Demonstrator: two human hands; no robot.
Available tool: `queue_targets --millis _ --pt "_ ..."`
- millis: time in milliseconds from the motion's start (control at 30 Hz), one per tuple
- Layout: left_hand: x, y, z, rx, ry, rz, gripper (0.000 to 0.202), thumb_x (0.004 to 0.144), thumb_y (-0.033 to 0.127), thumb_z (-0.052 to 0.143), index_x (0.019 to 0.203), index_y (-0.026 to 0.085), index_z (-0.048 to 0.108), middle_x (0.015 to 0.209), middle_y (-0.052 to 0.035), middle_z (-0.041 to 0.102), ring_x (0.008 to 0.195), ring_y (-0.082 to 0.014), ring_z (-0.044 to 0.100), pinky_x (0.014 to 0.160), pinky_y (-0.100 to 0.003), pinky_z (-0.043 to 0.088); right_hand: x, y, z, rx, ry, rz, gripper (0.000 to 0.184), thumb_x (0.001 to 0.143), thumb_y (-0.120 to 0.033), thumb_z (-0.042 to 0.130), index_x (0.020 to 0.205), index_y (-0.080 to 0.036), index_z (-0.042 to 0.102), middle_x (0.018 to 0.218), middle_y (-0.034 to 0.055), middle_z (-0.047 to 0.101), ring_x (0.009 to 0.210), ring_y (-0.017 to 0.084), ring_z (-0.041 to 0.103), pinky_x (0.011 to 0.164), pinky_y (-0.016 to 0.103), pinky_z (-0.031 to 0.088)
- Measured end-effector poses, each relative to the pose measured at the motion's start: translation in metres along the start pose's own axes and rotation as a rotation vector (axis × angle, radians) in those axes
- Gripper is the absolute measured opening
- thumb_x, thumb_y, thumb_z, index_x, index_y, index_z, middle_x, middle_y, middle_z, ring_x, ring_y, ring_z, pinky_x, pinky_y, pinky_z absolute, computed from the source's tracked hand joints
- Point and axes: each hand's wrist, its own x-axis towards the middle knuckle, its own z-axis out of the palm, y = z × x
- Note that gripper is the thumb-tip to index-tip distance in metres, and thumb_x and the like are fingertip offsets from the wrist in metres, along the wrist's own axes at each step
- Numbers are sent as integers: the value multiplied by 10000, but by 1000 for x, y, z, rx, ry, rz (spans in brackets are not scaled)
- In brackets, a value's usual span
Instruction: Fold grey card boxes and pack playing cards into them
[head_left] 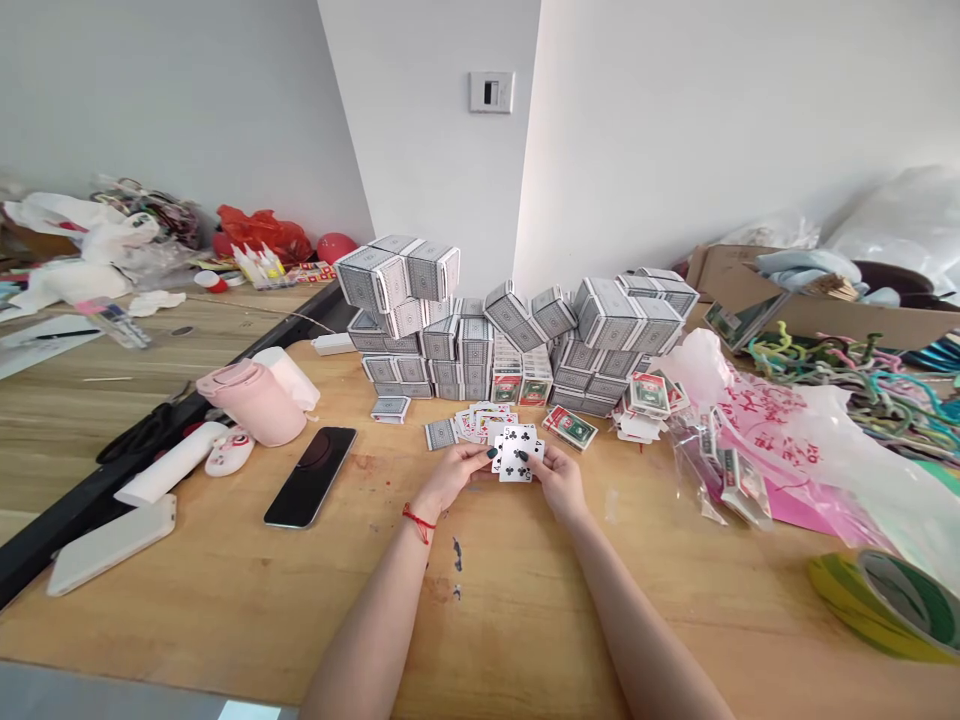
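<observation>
My left hand (454,475) and right hand (562,480) are close together, clamped from either side on a small fan of playing cards (516,452), with black clubs facing me. The fan sits in front of me, over the middle of the wooden surface (510,600). Just beyond it lies a loose spread of cards (480,425), with a gray packet (440,434) at its left and a red-and-green card box (570,428) at its right. Behind them rises a stacked wall of gray card boxes (450,340). Off to my left are a black phone (310,477) and a pink bottle (251,400); to my right, a pink plastic bag (780,450) and a roll of tape (885,605). A red string (418,522) circles my left wrist.
</observation>
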Motion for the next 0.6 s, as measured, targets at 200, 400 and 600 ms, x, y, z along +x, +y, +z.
queue_targets --millis 200,400,600 --pt "5 -6 3 -13 9 -22 381 609 354 716 906 119 674 959 -106 678 846 -190 628 809 -320 471 -1 1 1 -27 16 -16 427 540 -472 722 826 -172 623 765 64 712 726 245 662 646 357 524" --pt "5 -5 10 33 36 -18 395 579 332 742 912 134 667 935 -94 685 805 -184 632 769 -313 485 -5 -1 3 -57 17 -21 362 553 -463 715 751 -178 615 722 58 708 653 226 656 628 344 517" --pt "6 -7 15 29 110 -15 416 546 332 761 888 119 657 836 -87 694 723 -172 635 704 -303 499 -6 -2 5 -104 34 -28 340 542 -481 707 678 -188 600 683 48 703 593 215 640 563 324 502"
